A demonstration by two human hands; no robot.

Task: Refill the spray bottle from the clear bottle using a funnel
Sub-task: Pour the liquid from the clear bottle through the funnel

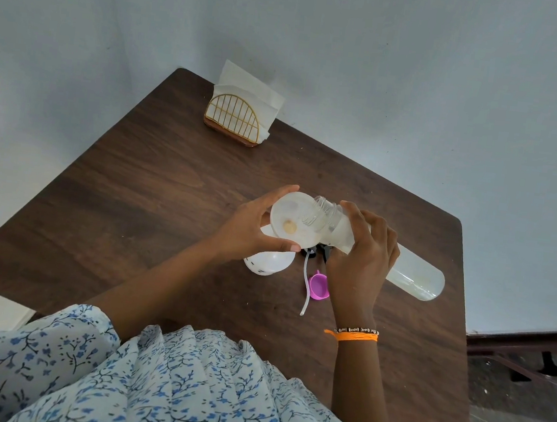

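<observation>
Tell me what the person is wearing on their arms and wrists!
The right wrist has an orange thread band and a black-and-white beaded bracelet. The left arm shows a white sleeve with small blue flowers. Both forearms are otherwise bare; no rings show.

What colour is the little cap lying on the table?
Pink-purple; the bottle cap shows clearly in the head view, near the right hand.

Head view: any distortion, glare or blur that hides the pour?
Head view: wide-angle bending curves the table edges; soft even light, faint shadows, no harsh glare; funnel and clear bottle mouth are sharp enough, though translucent plastic makes any liquid hard to see.
</observation>
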